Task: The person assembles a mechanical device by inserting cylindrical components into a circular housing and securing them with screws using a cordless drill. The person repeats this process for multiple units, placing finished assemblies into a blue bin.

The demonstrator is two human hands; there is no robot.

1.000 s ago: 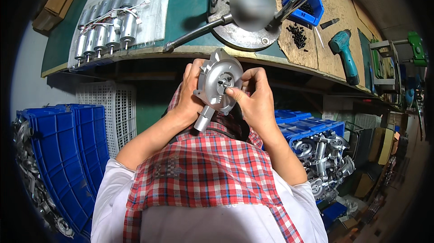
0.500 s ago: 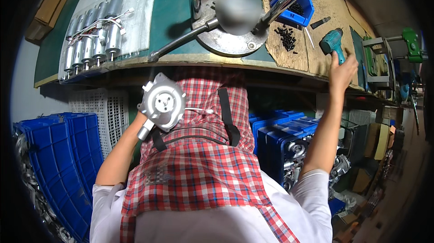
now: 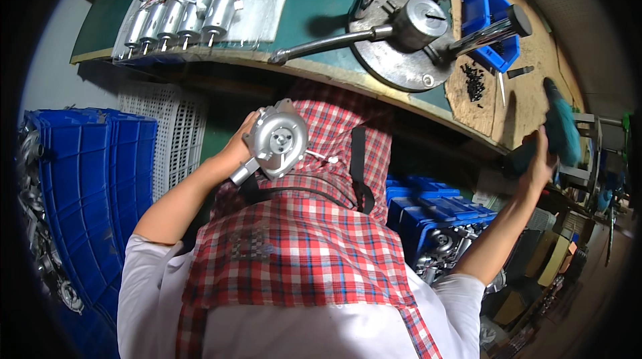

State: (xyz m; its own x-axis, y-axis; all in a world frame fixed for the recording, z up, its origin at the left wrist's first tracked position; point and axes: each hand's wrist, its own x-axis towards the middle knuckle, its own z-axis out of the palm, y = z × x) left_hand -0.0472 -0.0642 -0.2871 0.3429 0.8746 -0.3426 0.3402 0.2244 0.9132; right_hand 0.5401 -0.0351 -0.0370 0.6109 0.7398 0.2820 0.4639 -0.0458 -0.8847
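Observation:
My left hand (image 3: 234, 154) is closed round the edge of a round silver metal blower housing (image 3: 289, 133) with an outlet tube. It is held over my lap, its hub facing up; a short white lead with a plug (image 3: 332, 158) sticks out beside it. Far to the right, my right hand (image 3: 540, 164) grips a teal cordless drill (image 3: 564, 130) by its handle, raised off the bench and blurred by motion. Several small black screws (image 3: 474, 82) lie loose on cardboard to the left of the drill, below a blue parts bin (image 3: 483, 15).
A press-like stand with a round metal base (image 3: 401, 68) and long lever (image 3: 328, 45) occupies the bench. Silver motors (image 3: 170, 19) lie in rows at the left. Blue crates (image 3: 73, 172) and a white basket (image 3: 177, 132) stand lower left; another blue crate (image 3: 408, 215) holds metal housings.
My right hand has lifted the drill off the cardboard and turned it upright, moving right and nearer. The view has swung, so the bench appears shifted right. The blower housing stays in my left hand.

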